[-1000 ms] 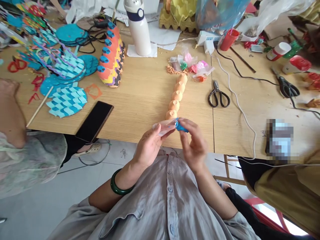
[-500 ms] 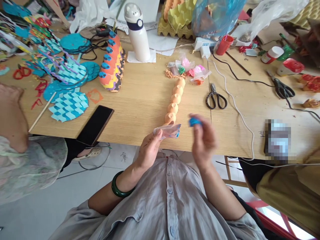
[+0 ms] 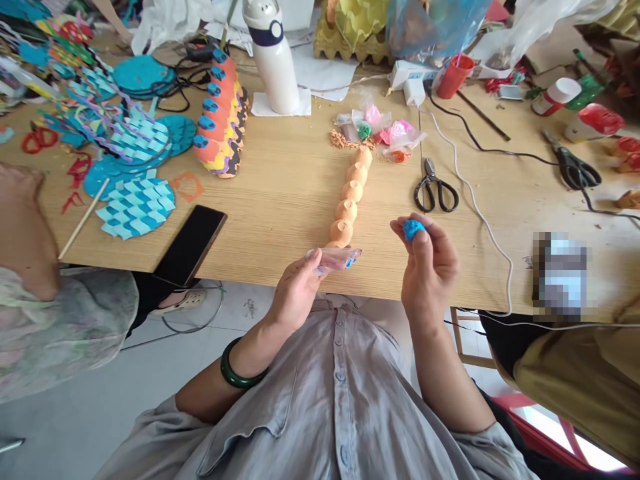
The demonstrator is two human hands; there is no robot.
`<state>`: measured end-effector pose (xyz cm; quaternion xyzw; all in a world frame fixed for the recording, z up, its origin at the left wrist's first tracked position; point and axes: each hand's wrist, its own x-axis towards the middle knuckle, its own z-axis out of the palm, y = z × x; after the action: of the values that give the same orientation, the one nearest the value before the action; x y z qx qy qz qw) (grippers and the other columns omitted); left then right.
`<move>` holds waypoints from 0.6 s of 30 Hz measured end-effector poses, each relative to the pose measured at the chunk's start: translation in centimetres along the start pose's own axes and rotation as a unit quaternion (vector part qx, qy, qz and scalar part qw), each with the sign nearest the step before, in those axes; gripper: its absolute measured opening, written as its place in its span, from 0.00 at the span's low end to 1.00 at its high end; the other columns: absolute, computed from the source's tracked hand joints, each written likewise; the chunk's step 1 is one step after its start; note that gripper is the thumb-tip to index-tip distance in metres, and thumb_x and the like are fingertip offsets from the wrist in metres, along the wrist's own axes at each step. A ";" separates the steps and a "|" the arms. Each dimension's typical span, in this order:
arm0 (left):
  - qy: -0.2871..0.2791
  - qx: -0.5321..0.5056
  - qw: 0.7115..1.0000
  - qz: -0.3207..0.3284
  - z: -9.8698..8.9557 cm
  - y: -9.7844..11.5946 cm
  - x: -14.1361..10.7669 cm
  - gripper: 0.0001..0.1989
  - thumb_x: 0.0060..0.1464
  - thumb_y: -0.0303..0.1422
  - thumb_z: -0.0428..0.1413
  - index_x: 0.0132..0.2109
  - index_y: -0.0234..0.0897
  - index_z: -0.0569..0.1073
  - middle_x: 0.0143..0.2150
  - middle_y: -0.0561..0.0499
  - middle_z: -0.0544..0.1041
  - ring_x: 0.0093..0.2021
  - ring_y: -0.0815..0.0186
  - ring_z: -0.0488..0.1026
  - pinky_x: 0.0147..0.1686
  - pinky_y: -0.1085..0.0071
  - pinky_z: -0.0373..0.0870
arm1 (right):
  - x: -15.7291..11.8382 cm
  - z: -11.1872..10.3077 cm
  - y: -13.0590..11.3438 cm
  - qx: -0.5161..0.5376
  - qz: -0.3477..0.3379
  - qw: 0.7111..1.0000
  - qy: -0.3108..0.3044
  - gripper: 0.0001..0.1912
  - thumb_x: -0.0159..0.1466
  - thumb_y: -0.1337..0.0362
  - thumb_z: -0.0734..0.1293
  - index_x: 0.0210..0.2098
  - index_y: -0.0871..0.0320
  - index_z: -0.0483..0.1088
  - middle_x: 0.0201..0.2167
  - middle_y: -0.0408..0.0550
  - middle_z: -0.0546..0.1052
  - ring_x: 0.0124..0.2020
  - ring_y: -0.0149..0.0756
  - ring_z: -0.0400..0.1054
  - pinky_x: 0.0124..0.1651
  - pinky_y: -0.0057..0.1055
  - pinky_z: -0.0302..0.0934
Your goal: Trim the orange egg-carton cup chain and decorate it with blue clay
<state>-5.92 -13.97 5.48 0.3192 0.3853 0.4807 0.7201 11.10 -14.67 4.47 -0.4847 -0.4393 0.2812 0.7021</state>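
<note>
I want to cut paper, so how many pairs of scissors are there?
3: black scissors just beyond the right hand, another black pair at far right, and red-handled scissors at far left. More may be hidden.

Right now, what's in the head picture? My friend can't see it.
A person's right hand pinches a blue lump; the left hand holds a clear bag. On the table lies a bumpy orange strip, with scissors to its right.

Lit softly, with a wood-grained counter across the frame's upper half, grey tiled floor at lower left, wooden seat frame and red bars at lower right.
</note>
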 end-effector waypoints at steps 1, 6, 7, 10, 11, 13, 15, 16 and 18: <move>0.003 -0.005 1.000 -0.007 0.0 0.0 0.0 0.16 0.65 0.40 0.56 0.38 0.37 0.86 0.46 0.45 0.86 0.59 0.52 0.78 0.66 0.58 0.66 | -0.1 0.0 -0.1 -0.009 -0.009 1.000 0.002 0.12 0.73 0.62 0.64 0.53 0.47 0.76 0.47 0.46 0.83 0.49 0.38 0.79 0.58 0.44 0.73; 0.008 -0.019 0.999 -0.034 0.3 0.3 -0.1 0.16 0.65 0.40 0.57 0.35 0.37 0.85 0.43 0.46 0.86 0.59 0.53 0.79 0.65 0.58 0.67 | -0.9 0.3 -0.3 -0.050 -0.037 0.978 -0.200 0.10 0.71 0.62 0.67 0.50 0.50 0.78 0.47 0.47 0.84 0.51 0.40 0.79 0.55 0.43 0.74; 0.004 -0.030 0.998 -0.049 0.3 0.3 -0.1 0.16 0.65 0.40 0.57 0.36 0.37 0.85 0.44 0.45 0.86 0.59 0.52 0.78 0.66 0.57 0.66 | -0.9 0.2 -0.1 -0.033 -0.018 0.987 -0.154 0.10 0.72 0.62 0.66 0.50 0.50 0.78 0.47 0.46 0.84 0.50 0.39 0.79 0.55 0.43 0.75; -0.020 -0.055 0.994 -0.088 0.6 0.4 -0.1 0.16 0.65 0.40 0.56 0.37 0.35 0.85 0.49 0.42 0.85 0.62 0.50 0.77 0.67 0.54 0.64 | -0.9 0.0 0.1 0.009 -0.008 1.000 0.004 0.13 0.74 0.62 0.63 0.52 0.47 0.77 0.47 0.43 0.83 0.48 0.35 0.80 0.57 0.41 0.73; -0.021 -0.059 0.994 -0.090 0.6 0.3 -0.1 0.17 0.65 0.40 0.56 0.37 0.35 0.85 0.48 0.42 0.85 0.61 0.50 0.77 0.68 0.54 0.64 | -1.0 0.0 0.1 0.002 -0.022 1.000 0.002 0.13 0.74 0.63 0.63 0.53 0.47 0.77 0.47 0.43 0.83 0.49 0.35 0.79 0.57 0.41 0.73; -0.011 -0.059 0.995 -0.084 0.7 0.2 -0.1 0.16 0.65 0.40 0.57 0.37 0.36 0.85 0.46 0.44 0.86 0.59 0.52 0.79 0.67 0.55 0.65 | -1.4 0.1 0.0 -0.038 -0.057 0.994 -0.087 0.12 0.72 0.64 0.65 0.52 0.48 0.77 0.47 0.46 0.83 0.51 0.38 0.78 0.58 0.42 0.72; -0.001 -0.052 0.996 -0.077 0.7 0.1 -0.1 0.15 0.65 0.40 0.57 0.37 0.37 0.85 0.45 0.45 0.86 0.57 0.53 0.80 0.66 0.56 0.67 | -1.7 0.2 -0.1 -0.065 -0.064 0.984 -0.156 0.11 0.71 0.64 0.66 0.51 0.50 0.77 0.47 0.48 0.83 0.52 0.40 0.77 0.59 0.45 0.72; -0.003 -0.047 0.996 -0.077 0.7 0.1 -0.1 0.16 0.65 0.40 0.57 0.38 0.37 0.85 0.46 0.45 0.86 0.57 0.53 0.79 0.65 0.57 0.67 | -1.8 0.2 -0.1 -0.064 -0.054 0.987 -0.140 0.11 0.72 0.63 0.65 0.50 0.51 0.77 0.47 0.48 0.83 0.51 0.40 0.78 0.59 0.46 0.72; -0.017 -0.045 0.995 -0.085 0.8 0.1 -0.1 0.17 0.66 0.40 0.55 0.40 0.35 0.85 0.49 0.43 0.85 0.59 0.53 0.78 0.65 0.57 0.67 | -1.7 0.1 0.0 -0.039 -0.028 0.998 -0.032 0.12 0.74 0.62 0.63 0.51 0.51 0.76 0.46 0.47 0.83 0.49 0.39 0.79 0.57 0.45 0.73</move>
<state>-5.35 -14.12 5.97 0.2607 0.3768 0.4293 0.7783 10.24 -16.01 3.89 -0.4904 -0.4855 0.2595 0.6756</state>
